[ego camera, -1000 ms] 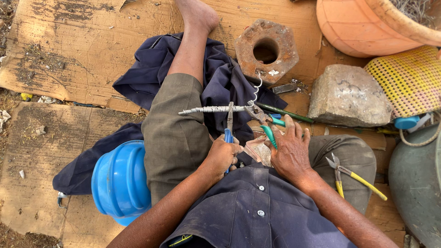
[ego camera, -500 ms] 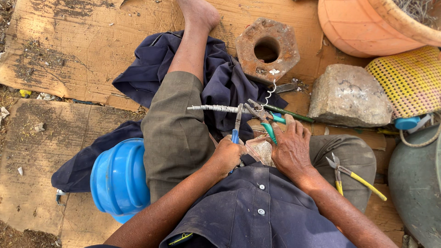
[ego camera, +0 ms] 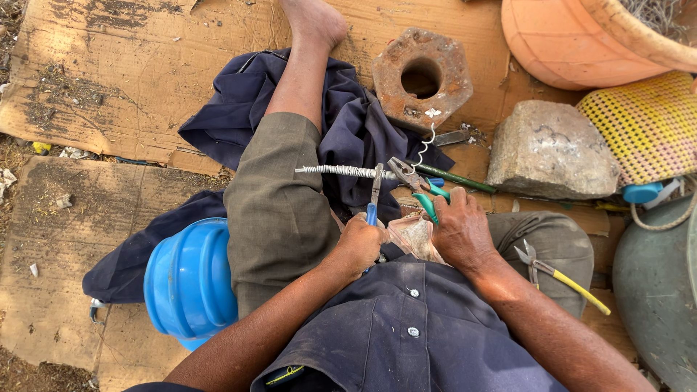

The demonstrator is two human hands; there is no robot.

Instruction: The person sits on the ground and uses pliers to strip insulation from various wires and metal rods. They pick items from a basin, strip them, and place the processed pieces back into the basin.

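We sit on cardboard (ego camera: 109, 87) with a coiled wire rod (ego camera: 341, 171) lying across our knee. Our left hand (ego camera: 359, 245) has a closed grip on blue-handled pliers (ego camera: 374, 194), whose nose bites the rod near its right end. Our right hand (ego camera: 461, 232) holds green-handled pliers (ego camera: 417, 185) tight, their tip at the rod's end, where a loose curl of wire (ego camera: 427, 143) sticks up. Compared with a second ago, the blue-handled pliers have shifted rightward along the rod and lean more upright, so the two tools now work closer together at the wire's end. A blue helmet (ego camera: 190, 279), a rusty hexagonal block (ego camera: 421, 76), a stone (ego camera: 552, 149) and yellow-handled pliers (ego camera: 559, 274) lie nearby.
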